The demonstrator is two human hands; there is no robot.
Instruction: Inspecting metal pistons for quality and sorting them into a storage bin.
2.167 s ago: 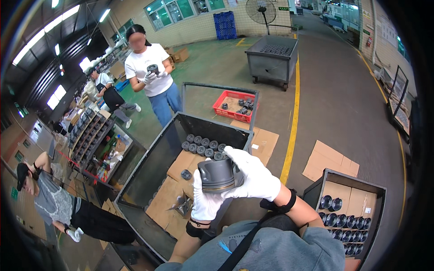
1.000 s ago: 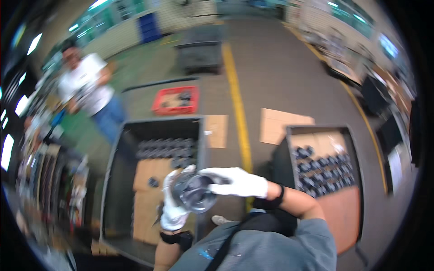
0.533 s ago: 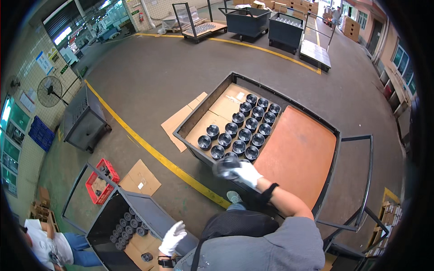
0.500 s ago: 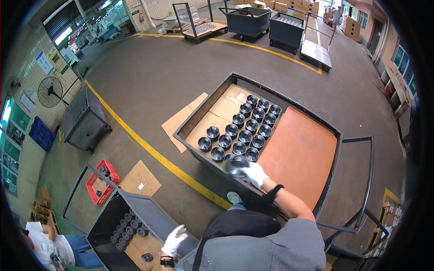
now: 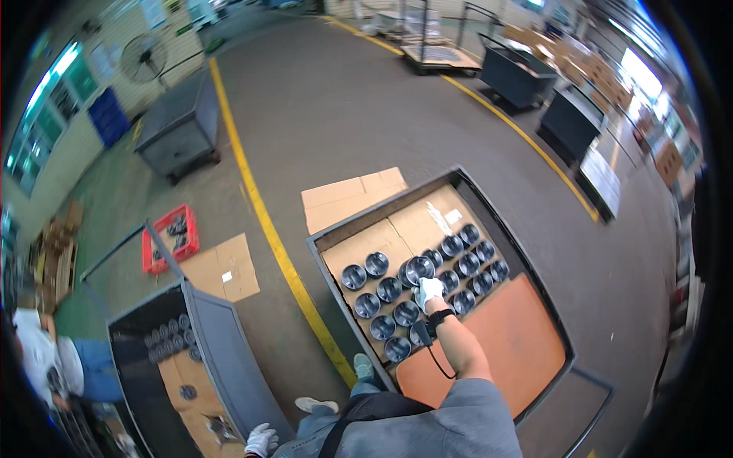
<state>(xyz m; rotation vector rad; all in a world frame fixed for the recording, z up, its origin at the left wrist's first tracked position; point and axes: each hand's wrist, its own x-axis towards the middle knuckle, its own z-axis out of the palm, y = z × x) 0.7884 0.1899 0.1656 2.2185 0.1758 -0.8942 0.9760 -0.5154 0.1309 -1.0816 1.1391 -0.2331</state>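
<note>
Right hand (image 5: 429, 290): white glove, arm stretched out over the right-hand cart (image 5: 489, 208). Fingers curled about the rim of a shiny round metal part (image 5: 418, 269), which sits among the rows; whether it is lifted clear of the cardboard cannot be told.

Metal parts in rows (image 5: 397, 305): dark, cup-shaped, open side up, laid on a cardboard sheet (image 5: 366, 243) in the far-left half of the cart. An orange sheet (image 5: 508, 343) covers the near-right half.

Left hand (image 5: 262, 440): white glove, low at the near edge, resting against the wall of the left-hand bin (image 5: 221, 359). Fingers loosely bent, holding nothing visible.

Left-hand bin: dark, contains cardboard and a few similar parts.

Floor: yellow line (image 5: 267, 221) between the two containers; red crate (image 5: 172, 238) to the far left.
</note>
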